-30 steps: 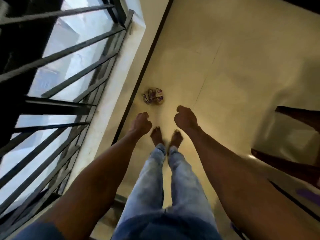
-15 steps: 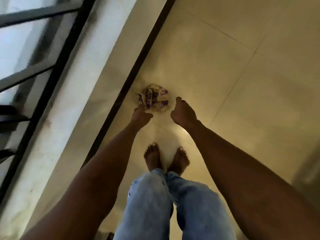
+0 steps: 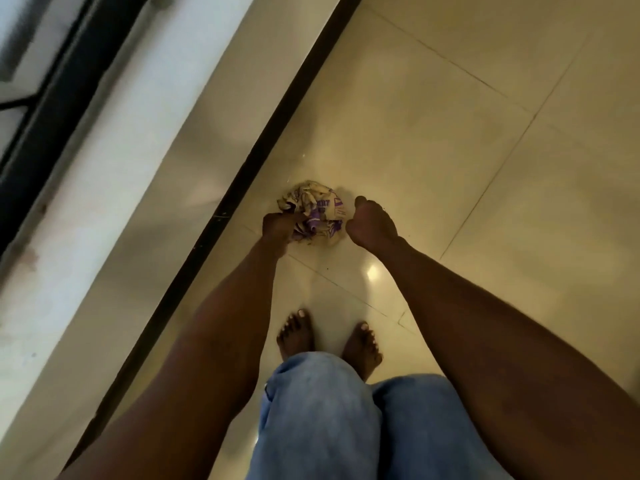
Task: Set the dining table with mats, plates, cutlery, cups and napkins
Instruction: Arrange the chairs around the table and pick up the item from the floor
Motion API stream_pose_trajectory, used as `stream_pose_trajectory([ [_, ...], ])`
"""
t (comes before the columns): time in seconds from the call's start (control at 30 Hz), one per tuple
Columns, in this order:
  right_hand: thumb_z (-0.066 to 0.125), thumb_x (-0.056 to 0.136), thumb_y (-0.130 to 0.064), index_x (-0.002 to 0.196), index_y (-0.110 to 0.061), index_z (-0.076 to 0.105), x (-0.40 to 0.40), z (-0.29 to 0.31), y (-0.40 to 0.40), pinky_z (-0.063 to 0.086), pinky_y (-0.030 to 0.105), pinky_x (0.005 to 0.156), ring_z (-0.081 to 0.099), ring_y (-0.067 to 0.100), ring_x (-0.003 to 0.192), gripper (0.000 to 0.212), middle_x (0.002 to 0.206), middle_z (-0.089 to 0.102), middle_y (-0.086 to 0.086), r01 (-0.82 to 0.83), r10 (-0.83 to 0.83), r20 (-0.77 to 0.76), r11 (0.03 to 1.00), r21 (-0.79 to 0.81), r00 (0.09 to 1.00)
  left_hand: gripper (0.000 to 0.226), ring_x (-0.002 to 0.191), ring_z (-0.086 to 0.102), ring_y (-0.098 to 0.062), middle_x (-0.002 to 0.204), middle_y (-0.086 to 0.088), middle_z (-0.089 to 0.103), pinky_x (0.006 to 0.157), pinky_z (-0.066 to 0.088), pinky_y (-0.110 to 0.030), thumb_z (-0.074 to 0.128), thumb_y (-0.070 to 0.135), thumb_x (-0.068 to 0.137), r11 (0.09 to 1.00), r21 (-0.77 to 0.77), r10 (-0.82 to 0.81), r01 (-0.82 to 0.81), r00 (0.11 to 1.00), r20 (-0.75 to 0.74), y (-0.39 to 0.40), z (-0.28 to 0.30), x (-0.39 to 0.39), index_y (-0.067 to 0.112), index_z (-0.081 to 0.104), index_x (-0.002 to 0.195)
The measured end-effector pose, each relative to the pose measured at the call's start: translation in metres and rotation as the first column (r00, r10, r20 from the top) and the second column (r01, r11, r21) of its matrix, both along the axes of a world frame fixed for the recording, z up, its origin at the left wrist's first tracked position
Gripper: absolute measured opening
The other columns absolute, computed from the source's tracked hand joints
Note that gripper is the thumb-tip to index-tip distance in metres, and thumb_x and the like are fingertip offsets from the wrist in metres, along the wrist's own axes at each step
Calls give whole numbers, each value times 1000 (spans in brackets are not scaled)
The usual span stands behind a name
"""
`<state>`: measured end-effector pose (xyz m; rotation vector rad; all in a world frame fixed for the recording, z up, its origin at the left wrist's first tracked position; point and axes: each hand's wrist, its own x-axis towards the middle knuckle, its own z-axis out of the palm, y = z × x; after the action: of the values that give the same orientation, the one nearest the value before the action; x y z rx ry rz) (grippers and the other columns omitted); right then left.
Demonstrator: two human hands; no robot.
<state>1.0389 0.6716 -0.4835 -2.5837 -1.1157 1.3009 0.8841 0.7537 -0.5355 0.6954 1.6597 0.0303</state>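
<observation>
A crumpled cream and purple wrapper [image 3: 320,211] lies on the glossy tiled floor [image 3: 433,140], close to the dark strip along the wall. I am bent low over it with both arms stretched down. My left hand [image 3: 277,227] has reached the wrapper's left edge, and its curled fingers grip the paper there. Just right of the wrapper, my right hand [image 3: 372,226] is curled into a loose fist with nothing visible in it. No mat, plate, cutlery, cup or table is in view.
My bare feet [image 3: 329,337] and blue jeans [image 3: 322,420] are directly below the hands. A black skirting strip [image 3: 242,174] runs diagonally along a pale wall ledge [image 3: 114,161], with a dark window frame [image 3: 45,95] at upper left.
I have bent further down and both hands have dropped to the wrapper. The left hand now grips its edge. The window bars and the chair have left the view.
</observation>
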Motion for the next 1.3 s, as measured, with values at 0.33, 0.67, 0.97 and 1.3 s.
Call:
stream_pose_trajectory([
  [0.33, 56, 88, -17, 121, -7, 50, -51, 246, -40, 48, 41, 86, 56, 37, 111, 35, 121, 55, 17, -5, 5, -3, 999, 37, 1000, 65, 94, 72, -28, 105, -11, 74, 87, 58, -42, 85, 34, 58, 986, -63, 166, -157, 967, 191, -50, 260, -72, 10, 68, 116],
  [0.67, 54, 88, -12, 132, -5, 44, -129, 503, -114, 44, 38, 84, 51, 37, 117, 45, 134, 46, 17, -82, 83, -1, 984, 159, 997, 10, 62, 62, -15, 66, 0, 71, 61, 48, -28, 68, 25, 90, 914, 52, 380, -402, 894, 237, -169, 535, -146, 16, 68, 87],
  [0.97, 64, 90, -28, 134, -4, 42, -174, 564, -246, 44, 39, 86, 51, 37, 118, 55, 135, 46, 17, -476, 477, 58, 846, 241, 877, 50, 84, 70, -36, 100, -24, 72, 80, 59, -53, 75, 24, 68, 601, 115, 739, -791, 605, 296, -376, 587, -198, 0, 68, 111],
  [1.3, 46, 98, -27, 122, -6, 50, -269, 597, -393, 45, 39, 77, 58, 36, 105, 32, 123, 55, 18, -826, 851, 99, 462, 324, 515, 36, 91, 69, -30, 109, -18, 72, 81, 59, -42, 69, 24, 85, 65, 116, 923, -991, 104, 372, -585, 621, -243, 6, 68, 116],
])
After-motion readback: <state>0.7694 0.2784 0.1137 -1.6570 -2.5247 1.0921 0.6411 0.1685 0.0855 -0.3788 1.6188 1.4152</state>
